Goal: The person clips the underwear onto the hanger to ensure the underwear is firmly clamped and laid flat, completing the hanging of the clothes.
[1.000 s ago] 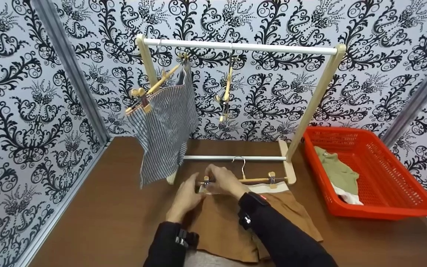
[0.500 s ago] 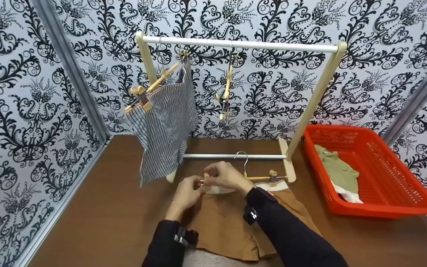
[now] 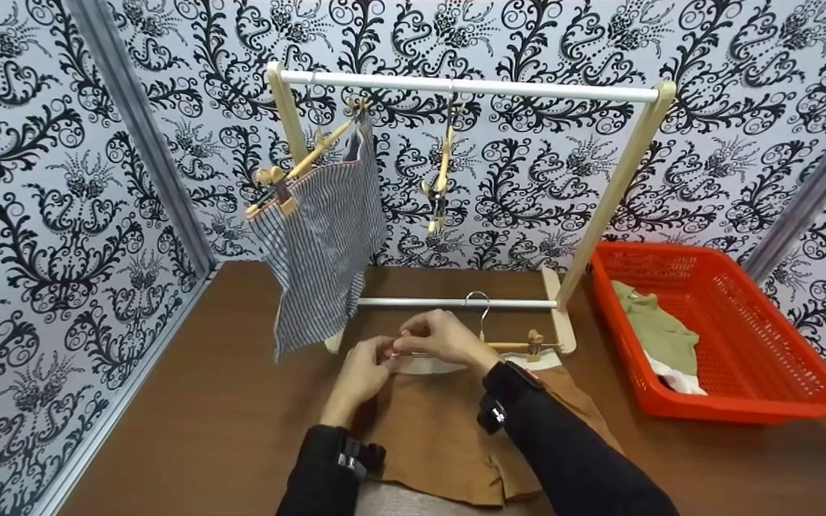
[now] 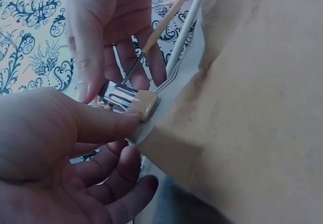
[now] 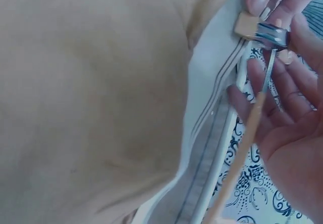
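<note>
Brown shorts (image 3: pixel 434 430) with a pale waistband (image 5: pixel 214 72) lie on the table, the waistband's left end raised between my hands. A wooden clip hanger (image 5: pixel 246 146) runs along the waistband. Its left clip (image 4: pixel 123 99) sits over the waistband's corner, and its right clip (image 3: pixel 533 347) is on the waistband's other end. My left hand (image 3: pixel 361 374) pinches the waistband corner, thumb beside the clip's wooden pad. My right hand (image 3: pixel 447 340) pinches the clip's rear end between thumb and fingers, its other fingers behind the hanger.
Behind the shorts stands a wooden rack (image 3: pixel 610 190) with a white top bar (image 3: pixel 528 88). On it hang a striped garment (image 3: pixel 323 251) and a bare clip hanger (image 3: pixel 444 168). A red basket (image 3: pixel 764 408) at right holds a green garment (image 3: pixel 660 333).
My hands have drawn together at the left clip and now pinch there. The waistband's left end has lifted, and the hanger's hook has shifted slightly right.
</note>
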Available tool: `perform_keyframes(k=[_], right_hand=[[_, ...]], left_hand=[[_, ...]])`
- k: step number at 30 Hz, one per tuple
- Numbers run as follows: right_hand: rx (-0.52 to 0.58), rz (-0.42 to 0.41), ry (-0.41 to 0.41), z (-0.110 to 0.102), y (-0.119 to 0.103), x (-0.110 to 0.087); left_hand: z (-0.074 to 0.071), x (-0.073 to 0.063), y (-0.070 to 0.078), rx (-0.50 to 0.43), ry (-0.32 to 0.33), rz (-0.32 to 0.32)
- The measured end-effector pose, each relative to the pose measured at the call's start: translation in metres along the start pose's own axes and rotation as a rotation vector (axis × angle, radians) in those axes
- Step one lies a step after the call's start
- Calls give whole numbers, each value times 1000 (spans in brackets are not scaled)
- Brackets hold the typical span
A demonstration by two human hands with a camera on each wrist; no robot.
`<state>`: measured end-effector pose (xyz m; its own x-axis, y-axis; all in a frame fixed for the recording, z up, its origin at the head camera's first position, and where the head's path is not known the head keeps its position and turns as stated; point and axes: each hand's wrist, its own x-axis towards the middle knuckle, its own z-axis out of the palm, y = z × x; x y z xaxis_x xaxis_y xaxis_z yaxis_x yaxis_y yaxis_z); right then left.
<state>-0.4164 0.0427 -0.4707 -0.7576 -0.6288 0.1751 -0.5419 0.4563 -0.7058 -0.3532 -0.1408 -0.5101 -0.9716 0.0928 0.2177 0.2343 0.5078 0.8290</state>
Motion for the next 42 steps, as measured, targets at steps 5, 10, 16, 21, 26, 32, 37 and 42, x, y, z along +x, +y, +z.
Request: perform_keyframes(k=[5,10,16,21,26,32,37,42], right_hand=[[86,-2,68,-2,2,-3],[140,-12,86,-3,6,-5],[194,-24,88,-2,9,-5],[209,-35,98,-3,9,-5],[232,-31,89,-4,9,-5],[208,-28,70,-7,11,-5],[190,-40,41,-12,10,-6],[169,-64,26,-18,8,-5]], left_hand=[[-3,0,0,-20,8,5],[-5,0,1,-85,-6,-40],[-6,0,1,-133,-23,-36],[-7,0,1,-155,-26,11],[-9,0,3,-158,-42,27],[-11,0,7,-186,-49,42],[-15,0,7,-220,-76,37],[-22,-2,7,-263,-119,57]])
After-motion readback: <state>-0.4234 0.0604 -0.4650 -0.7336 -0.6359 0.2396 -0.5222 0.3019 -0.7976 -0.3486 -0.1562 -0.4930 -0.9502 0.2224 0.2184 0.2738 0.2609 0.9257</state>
